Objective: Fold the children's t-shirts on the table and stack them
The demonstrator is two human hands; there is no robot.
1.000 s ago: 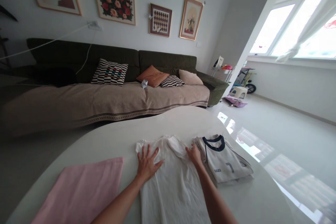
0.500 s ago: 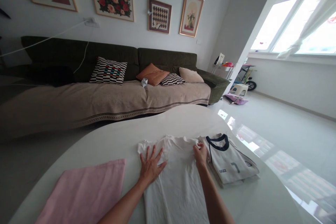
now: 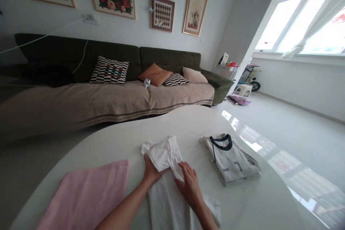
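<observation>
A white T-shirt point(image 3: 168, 201) lies on the table in front of me, its right side folded over toward the left. My left hand point(image 3: 152, 172) rests on the shirt with its fingers covered by the folded-over flap, so their pose is hidden. On the right edge of that fold, my right hand point(image 3: 190, 185) touches the fabric, fingers stretched out and not gripping. A bit of the shirt shows below and right of my right wrist. To the right is a folded white jersey point(image 3: 233, 165) with a navy collar and a number 7, on a stack of folded clothing.
Pink folded cloth point(image 3: 91, 194) lies left of my left forearm on the white rounded table point(image 3: 129, 134). Beyond the table stands a dark green sofa point(image 3: 172, 57) with a beige cover and several cushions. The table's curved edge runs past the jersey on the right.
The shirt's right side has been folded over leftward, covering my left fingers. My right hand has let go of the upper right edge and come down and left onto the fold.
</observation>
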